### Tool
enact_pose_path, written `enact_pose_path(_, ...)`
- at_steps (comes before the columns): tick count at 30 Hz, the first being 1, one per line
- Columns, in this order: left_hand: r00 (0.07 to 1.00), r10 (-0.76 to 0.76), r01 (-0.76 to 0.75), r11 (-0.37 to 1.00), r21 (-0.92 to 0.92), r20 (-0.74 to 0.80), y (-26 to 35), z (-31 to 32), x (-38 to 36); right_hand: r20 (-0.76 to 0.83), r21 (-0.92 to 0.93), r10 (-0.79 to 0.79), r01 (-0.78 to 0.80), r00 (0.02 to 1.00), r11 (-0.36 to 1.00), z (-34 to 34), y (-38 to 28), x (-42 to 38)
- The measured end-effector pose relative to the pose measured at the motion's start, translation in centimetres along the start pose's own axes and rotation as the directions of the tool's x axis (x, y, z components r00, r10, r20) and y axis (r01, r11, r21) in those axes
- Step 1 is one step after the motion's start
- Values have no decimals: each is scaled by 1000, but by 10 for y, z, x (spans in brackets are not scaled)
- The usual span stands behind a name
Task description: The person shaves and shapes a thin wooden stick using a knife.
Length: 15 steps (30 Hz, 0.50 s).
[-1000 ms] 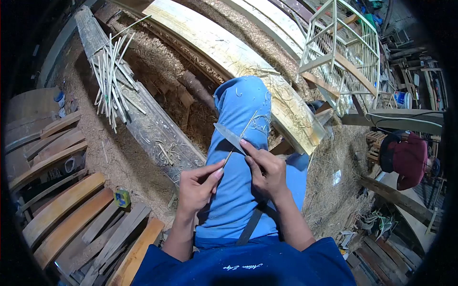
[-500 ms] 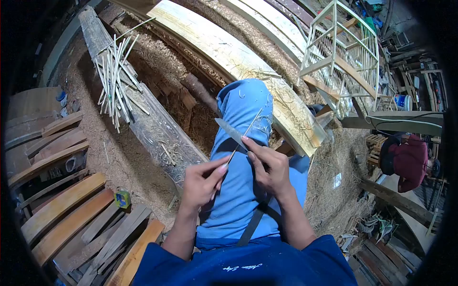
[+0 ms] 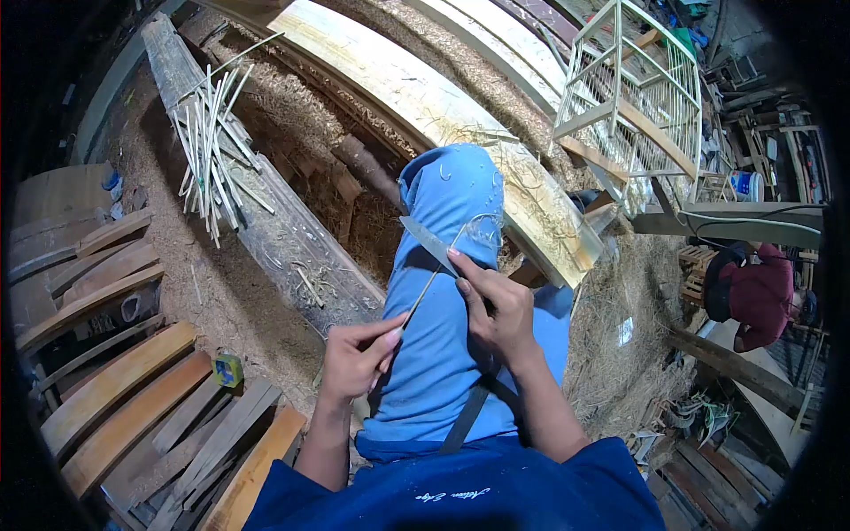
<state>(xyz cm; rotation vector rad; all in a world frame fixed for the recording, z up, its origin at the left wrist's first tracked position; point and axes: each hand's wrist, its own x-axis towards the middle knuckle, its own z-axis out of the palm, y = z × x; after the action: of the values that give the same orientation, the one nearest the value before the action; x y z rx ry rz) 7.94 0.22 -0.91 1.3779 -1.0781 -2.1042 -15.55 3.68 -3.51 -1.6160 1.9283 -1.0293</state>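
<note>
My left hand (image 3: 363, 354) pinches the lower end of a thin wooden stick (image 3: 421, 297), which slants up to the right over my blue-clad leg (image 3: 443, 336). Closed around a knife is my right hand (image 3: 500, 305); its handle is hidden in my palm. The broad grey knife blade (image 3: 426, 241) points up and left and lies against the stick, close to my right thumb and forefinger. A curled shaving (image 3: 482, 228) hangs by the stick's far end, above my knee. Small shavings dot the cloth there.
A bundle of thin sticks (image 3: 211, 150) lies on a weathered plank (image 3: 292, 234) at left. Beyond my knee runs a pale beam (image 3: 398, 84) strewn with shavings. A slatted wooden cage (image 3: 633, 106) stands upper right. Another person (image 3: 761, 292) is at far right. Boards (image 3: 124, 380) lie lower left.
My left hand has moved down and left, drawing the stick along the blade. A curled shaving now shows at the stick's far end. My right hand and the knife have barely moved.
</note>
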Motion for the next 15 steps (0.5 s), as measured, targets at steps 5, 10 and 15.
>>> enact_pose_path(5,998,49,-49,999,-18,-34,-21,-21,-31,-50,-10,8,-9,999,1000,3,-1,1)
enact_pose_path(10,996,68,-69,998,-4,-64,-8,-3,-10,-17,58,-7,8,1000,998,-1,-6,4)
enact_pose_path(15,997,72,-72,997,-15,-37,26,35,39,160,66,85,-97,983,993,-17,-16,3)
